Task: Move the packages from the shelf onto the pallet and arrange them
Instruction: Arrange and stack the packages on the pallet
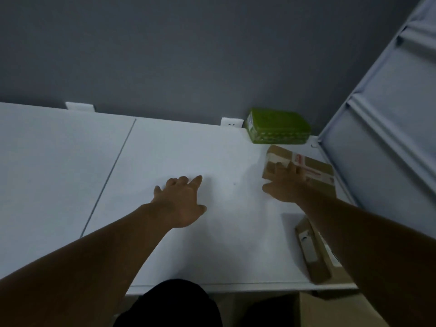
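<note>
The taped brown box [316, 171] lies on the white shelf [165, 156], toward its right end. Your right hand [286, 185] rests on it. The fingers [280, 167] lie nearly straight across the left end of the box's top. The thumb spreads out to the left, off the box and over the shelf, and no finger shows as curled round the box. Red-and-white tape crosses the box's top just right of your fingers.

Beyond the fingers, against the grey wall [165, 55], sits a green pack [278, 125], apart from the box. Nearer to you than the fingers, a long box [311, 251] lies at the shelf's front edge, partly hidden by your right forearm.

Your left hand [181, 199] is well to the left of the right fingers, palm down over bare shelf. Its fingers are spread and relaxed and hold nothing; you cannot tell whether it touches the surface. Further left, a thin seam [111, 175] runs across the shelf.

To the right of the fingers stands a pale metal upright [389, 114]. Below the shelf's front edge, a carton [330, 310] and dark clothing [169, 305] show.
</note>
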